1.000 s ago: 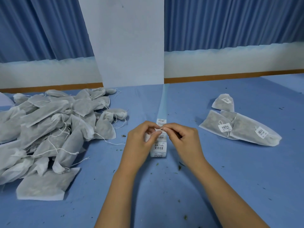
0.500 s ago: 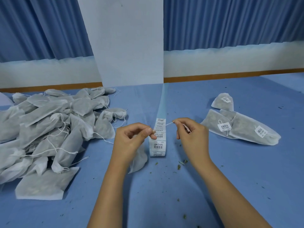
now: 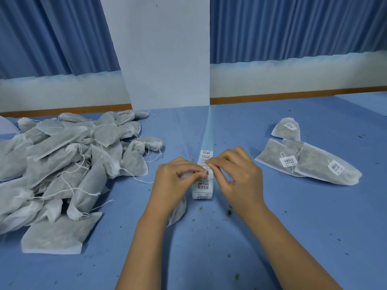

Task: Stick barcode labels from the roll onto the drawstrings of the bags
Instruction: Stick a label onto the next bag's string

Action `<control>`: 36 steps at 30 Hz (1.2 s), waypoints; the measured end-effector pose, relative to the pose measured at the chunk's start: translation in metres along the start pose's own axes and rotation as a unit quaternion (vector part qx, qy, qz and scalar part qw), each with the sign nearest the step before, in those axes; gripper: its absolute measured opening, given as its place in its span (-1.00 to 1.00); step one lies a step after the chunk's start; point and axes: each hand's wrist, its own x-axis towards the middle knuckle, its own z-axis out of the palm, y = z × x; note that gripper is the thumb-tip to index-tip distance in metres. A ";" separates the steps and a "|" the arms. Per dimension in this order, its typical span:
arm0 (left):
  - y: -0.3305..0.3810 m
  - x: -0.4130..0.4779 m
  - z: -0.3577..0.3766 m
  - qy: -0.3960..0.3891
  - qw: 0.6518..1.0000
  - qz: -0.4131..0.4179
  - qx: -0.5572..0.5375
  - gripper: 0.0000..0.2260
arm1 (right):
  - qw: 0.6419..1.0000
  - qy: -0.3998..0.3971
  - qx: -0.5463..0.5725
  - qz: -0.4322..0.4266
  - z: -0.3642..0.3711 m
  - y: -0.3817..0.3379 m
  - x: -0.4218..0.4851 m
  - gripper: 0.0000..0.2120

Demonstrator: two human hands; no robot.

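Both bare forearms rise from the bottom edge and converge at frame centre. Left hand [image 3: 174, 181] curled, knuckles up, thumb and forefinger pinched together at its right side. Right hand [image 3: 238, 176] arched, fingers bent downward, fingertips [image 3: 209, 162] meeting the left's. What each grip pinches is too small to tell.

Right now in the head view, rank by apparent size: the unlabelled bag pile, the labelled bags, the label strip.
1. unlabelled bag pile, by far the largest.
2. labelled bags, a small group.
3. label strip, smallest, partly hidden by the left hand and right hand.
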 end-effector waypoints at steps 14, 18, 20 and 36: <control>0.023 -0.002 0.018 0.139 0.962 -0.144 -0.187 -0.85 | 0.893 -0.097 0.272 0.345 0.008 -0.008 -0.001 -0.81; 0.018 0.000 0.015 0.128 0.966 -0.153 -0.164 -0.80 | 0.895 -0.125 0.278 0.325 0.008 -0.008 -0.001 -0.78; 0.017 -0.001 0.014 0.126 0.967 -0.164 -0.151 -0.81 | 0.901 -0.113 0.274 0.316 0.007 -0.008 -0.002 -0.83; 0.020 0.001 0.007 0.034 0.929 -0.263 -0.260 -0.77 | 0.965 -0.047 0.154 0.209 0.004 -0.007 -0.002 -0.95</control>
